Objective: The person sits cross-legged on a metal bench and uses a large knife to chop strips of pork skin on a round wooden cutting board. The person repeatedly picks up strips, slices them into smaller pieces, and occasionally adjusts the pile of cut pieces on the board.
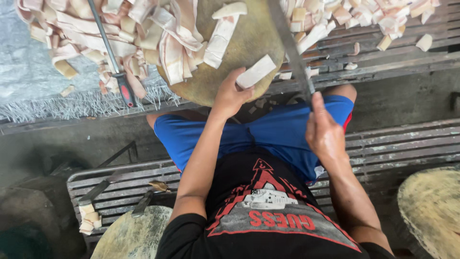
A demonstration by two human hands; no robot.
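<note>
Looking down from the head camera, a round wooden chopping block point(230, 52) is seen on a slatted bench point(383, 67) before the seated person. A pale rectangular strip of meat point(256, 72) is pinched between the fingers of the left hand point(230, 96) at the block's near edge. The handle of a long knife point(290, 48) is enclosed in the closed fist of the right hand point(323, 132), the blade being angled up across the block's right side. Cut strips point(167, 33) are heaped on the block's far left and on the bench point(364, 14). A sharpening steel with a red handle point(115, 62) is laid among the strips at left.
</note>
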